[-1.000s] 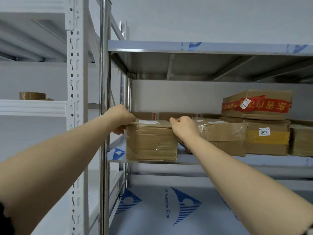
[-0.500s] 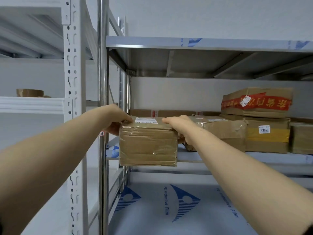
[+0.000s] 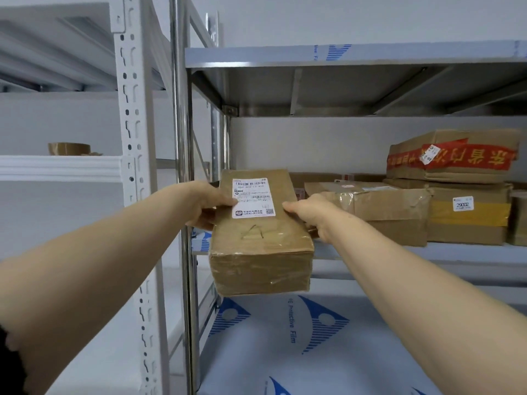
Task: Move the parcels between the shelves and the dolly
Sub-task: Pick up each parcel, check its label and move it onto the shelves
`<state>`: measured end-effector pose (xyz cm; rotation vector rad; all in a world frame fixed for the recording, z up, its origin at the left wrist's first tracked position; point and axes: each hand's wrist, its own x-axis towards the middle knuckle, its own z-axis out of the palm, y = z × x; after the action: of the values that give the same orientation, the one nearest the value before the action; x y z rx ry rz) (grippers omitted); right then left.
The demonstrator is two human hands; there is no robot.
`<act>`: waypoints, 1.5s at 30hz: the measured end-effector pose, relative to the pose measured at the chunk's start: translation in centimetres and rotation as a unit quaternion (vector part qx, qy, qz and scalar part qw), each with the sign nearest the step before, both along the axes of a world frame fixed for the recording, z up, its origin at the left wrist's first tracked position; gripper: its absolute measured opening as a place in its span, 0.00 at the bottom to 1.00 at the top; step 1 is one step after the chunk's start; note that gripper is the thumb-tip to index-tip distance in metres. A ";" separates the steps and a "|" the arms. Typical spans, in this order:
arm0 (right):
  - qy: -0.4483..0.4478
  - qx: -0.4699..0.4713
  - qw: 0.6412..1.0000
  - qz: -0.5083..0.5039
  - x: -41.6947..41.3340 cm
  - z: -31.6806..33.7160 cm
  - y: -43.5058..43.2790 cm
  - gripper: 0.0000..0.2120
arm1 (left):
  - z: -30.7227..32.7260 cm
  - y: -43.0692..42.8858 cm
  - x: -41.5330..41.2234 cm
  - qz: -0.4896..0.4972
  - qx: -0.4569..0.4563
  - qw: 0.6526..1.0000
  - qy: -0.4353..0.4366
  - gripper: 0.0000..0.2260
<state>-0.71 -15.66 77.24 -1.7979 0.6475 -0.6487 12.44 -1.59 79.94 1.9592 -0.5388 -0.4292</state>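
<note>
A brown taped parcel (image 3: 261, 243) with a white shipping label on top hangs in the air in front of the steel shelf (image 3: 399, 252), tilted with its near end down. My left hand (image 3: 206, 203) grips its left side, thumb on the label. My right hand (image 3: 310, 213) grips its right side. More parcels stay on the shelf: a taped one (image 3: 385, 206) just right of my right hand, a box with a yellow band (image 3: 470, 218), and a box with red tape (image 3: 453, 156) stacked on it. No dolly is in view.
A steel upright post (image 3: 182, 138) and a white perforated rack post (image 3: 134, 138) stand left of the parcel. A tape roll (image 3: 69, 148) lies on the white shelf at left. The lower shelf (image 3: 313, 352) carries blue-printed protective film.
The parcel has come off the shelf toward me and tipped forward, so its labelled top now shows. Both hands moved with it, still gripping its sides.
</note>
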 end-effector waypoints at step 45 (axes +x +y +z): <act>0.165 -0.005 0.743 0.649 -33.3 -33.2 90.7 0.04 | -31.4 90.0 -58.8 0.713 -0.075 0.691 0.089 0.15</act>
<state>-34.01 75.06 44.06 -1.8767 -0.4807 0.6389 -46.34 88.37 48.51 1.5743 1.0779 0.4324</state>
